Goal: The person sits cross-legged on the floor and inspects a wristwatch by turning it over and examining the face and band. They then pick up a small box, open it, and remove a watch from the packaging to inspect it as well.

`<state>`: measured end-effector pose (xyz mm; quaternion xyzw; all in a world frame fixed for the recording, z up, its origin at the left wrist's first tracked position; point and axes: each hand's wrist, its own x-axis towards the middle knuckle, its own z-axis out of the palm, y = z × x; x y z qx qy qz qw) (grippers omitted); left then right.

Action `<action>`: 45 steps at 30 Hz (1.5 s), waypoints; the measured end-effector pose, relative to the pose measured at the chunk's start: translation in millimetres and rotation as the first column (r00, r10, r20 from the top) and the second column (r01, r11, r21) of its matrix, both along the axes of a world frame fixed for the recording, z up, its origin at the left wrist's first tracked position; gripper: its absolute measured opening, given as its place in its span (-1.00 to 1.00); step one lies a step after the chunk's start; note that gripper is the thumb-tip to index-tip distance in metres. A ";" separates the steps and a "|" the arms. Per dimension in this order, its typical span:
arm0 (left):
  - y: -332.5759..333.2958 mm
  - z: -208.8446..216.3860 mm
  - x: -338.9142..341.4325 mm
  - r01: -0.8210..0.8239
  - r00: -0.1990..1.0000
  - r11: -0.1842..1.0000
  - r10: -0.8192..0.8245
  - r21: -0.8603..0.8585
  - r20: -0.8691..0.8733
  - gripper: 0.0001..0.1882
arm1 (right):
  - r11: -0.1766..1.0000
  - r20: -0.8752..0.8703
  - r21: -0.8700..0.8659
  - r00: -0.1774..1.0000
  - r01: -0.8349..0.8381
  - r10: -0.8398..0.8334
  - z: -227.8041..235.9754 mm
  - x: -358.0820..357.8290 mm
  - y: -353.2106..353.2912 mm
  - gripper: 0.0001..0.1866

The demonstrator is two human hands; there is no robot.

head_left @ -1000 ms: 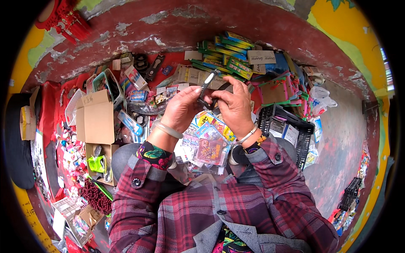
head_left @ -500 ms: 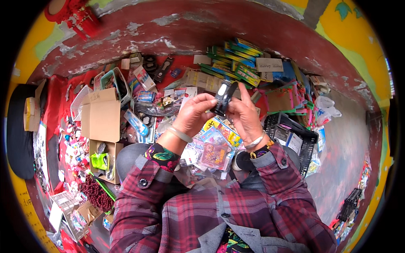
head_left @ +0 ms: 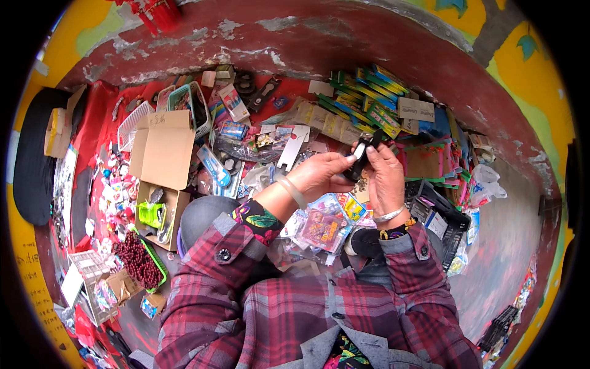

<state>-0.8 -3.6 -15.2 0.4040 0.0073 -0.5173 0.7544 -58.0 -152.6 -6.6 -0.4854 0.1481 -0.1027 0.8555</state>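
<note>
Holding a small black strap-like item (head_left: 357,168) w/ both hands, up in front of me, a bit R of centre; it has a pale, shiny patch on it. My L grip (head_left: 318,174) pinches it from its L side, thumb on top nr. the pale patch, other fingers mostly hidden underneath. My R grip (head_left: 386,178) is closed on its R side, fingers bent against the black part; can't tell exactly where my R thumb sits. Item's tilted, upper end leaning R.

Pale bangle (head_left: 290,190) on my L wrist, silver bangle (head_left: 391,214) on the R. Below my hands, btwn my knees: a heap of colourful packets (head_left: 319,229) in clear plastic. Just L of the item, a white card w/ cut-outs (head_left: 294,147); further L, a blue pkg. (head_left: 214,166). Beyond the item, up nr. the dark-red wall (head_left: 258,43), a messy pile of green & yellow boxes (head_left: 369,92).

Over on the R, a black crate (head_left: 453,241) next to my knee, white plastic bag (head_left: 488,184) past it. On the L, an open cardboard box (head_left: 163,150) w/ a lime-green thing (head_left: 150,214) inside, plus dark-red beads (head_left: 136,261) nearer me.
</note>
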 end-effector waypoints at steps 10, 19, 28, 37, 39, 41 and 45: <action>-0.5 -3.9 2.2 -0.163 0.978 0.987 0.161 0.004 0.131 -0.80 | 0.996 -0.014 0.080 1.000 0.028 -0.027 14.7 2.2 -5.1 -0.81; -0.6 -12.0 5.7 -0.327 0.837 0.942 0.254 0.071 0.484 -0.83 | 0.977 -0.121 0.151 0.978 -0.150 0.169 6.7 2.3 -9.8 -0.77; 0.3 -10.8 3.1 -0.225 0.907 0.971 0.179 0.079 0.381 -0.80 | 0.953 -0.225 0.087 0.926 -0.291 0.303 3.4 0.1 -9.2 -0.78; 4.8 -11.2 -0.7 -0.170 0.937 0.985 0.169 -0.026 0.307 -0.75 | 0.940 -0.219 0.106 0.914 -0.325 0.340 12.9 -2.9 -2.3 -0.75; 3.4 -10.9 -3.4 -0.179 0.911 0.982 0.188 -0.060 0.368 -0.70 | 0.935 -0.249 0.109 0.902 -0.337 0.354 11.4 -3.6 -3.6 -0.74; 0.6 -12.3 -6.2 -0.173 0.884 0.981 0.192 -0.083 0.427 -0.63 | 0.956 -0.198 0.103 0.936 -0.274 0.290 8.6 -3.5 -7.0 -0.73; 2.5 -21.8 0.9 -0.126 0.864 0.964 -0.009 0.233 0.504 -0.69 | 0.985 -0.175 0.172 0.985 0.031 -0.001 4.8 -3.5 -25.9 -0.72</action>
